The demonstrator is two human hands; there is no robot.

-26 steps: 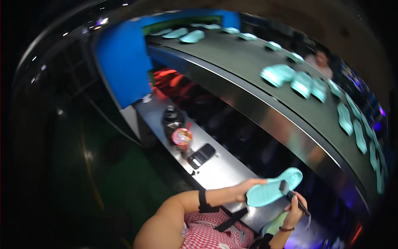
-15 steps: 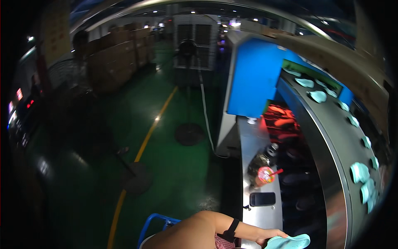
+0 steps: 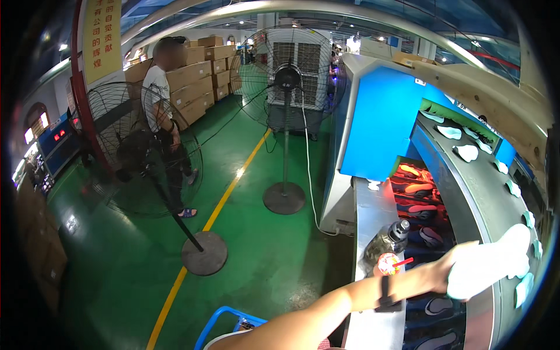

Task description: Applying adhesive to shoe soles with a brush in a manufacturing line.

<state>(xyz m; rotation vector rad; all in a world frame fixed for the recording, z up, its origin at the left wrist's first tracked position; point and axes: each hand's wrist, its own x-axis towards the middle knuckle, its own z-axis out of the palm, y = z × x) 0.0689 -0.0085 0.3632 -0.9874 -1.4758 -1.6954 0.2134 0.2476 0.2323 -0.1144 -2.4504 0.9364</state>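
My left hand [image 3: 455,267] reaches over to the conveyor on the right, closed on a pale mint shoe upper [image 3: 489,265]. The upper looks washed out and blurred, and its far end overlaps other mint pieces on the belt, so I cannot tell whether it touches them. More mint shoe uppers [image 3: 465,153] lie spaced along the raised grey belt [image 3: 449,169]. Dark shoe soles [image 3: 438,306] lie on the lower belt under my forearm. A black band circles that forearm. My right hand is out of view.
A dark bottle [image 3: 386,242] and a cup with a red straw [image 3: 388,264] stand on the metal ledge [image 3: 373,204]. Soles glow red by the blue machine [image 3: 373,116]. Two standing fans [image 3: 286,79], a person [image 3: 160,87] and a blue chair frame [image 3: 219,318] are leftward.
My left hand has moved up and right with the shoe upper, from beside the ledge to over the raised belt. The picture is brighter. My forearm now covers where the phone lay.
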